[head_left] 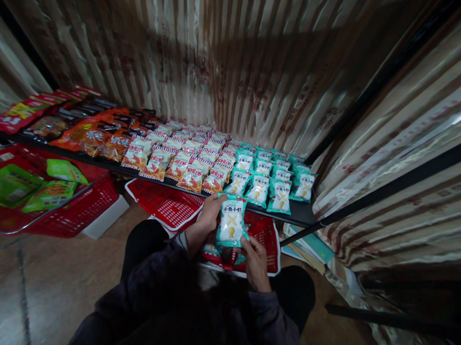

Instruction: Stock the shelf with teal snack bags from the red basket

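Note:
A teal and white snack bag (231,221) is held upright between both hands, above a red basket (271,246). My left hand (210,212) grips its upper left edge. My right hand (256,259) pinches the lower right corner. Beneath the held bag, more teal packaging shows in the basket, partly hidden. Just beyond, rows of matching teal bags (281,196) lie on the right part of a black shelf (301,213). Beside them on the left are rows of white and orange snack bags (192,173).
Orange bags (89,134) and red bags (19,112) fill the shelf's left end. At the left, a red basket (69,213) holds green bags (11,186). Black shelf posts (352,199) and a striped curtain (228,64) surround the shelf. Flattened packaging (312,243) lies on the floor at right.

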A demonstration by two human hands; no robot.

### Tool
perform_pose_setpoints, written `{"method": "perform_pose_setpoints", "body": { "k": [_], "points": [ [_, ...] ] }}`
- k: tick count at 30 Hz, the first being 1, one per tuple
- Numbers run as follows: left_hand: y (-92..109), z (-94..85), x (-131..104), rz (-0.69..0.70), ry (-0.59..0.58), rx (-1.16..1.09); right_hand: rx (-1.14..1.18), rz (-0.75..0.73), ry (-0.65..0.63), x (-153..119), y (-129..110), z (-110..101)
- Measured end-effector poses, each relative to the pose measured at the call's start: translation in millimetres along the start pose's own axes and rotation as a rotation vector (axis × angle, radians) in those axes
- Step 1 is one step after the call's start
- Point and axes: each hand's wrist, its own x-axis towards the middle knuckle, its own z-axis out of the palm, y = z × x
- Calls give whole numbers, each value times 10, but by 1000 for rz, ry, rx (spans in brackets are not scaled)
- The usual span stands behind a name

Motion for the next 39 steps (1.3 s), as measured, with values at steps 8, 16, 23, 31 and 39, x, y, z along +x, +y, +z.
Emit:
{"method": "perform_pose_setpoints", "body": {
  "k": [8,16,23,31,39],
  "points": [
    [-41,-50,-7,-97,-36,41,-71,-127,14,5,-40,-74],
    [-175,-63,-163,-130,-171,75,-99,-190,86,59,-47,-142],
    [-178,-25,-270,-128,-271,86,14,-151,146,43,-96,-94],
    [-200,29,-277,-121,-244,15,-5,-143,126,27,-138,-38],
    [-219,11,-272,-101,-191,0,-15,-95,118,24,-165,-41]
  ]
}}
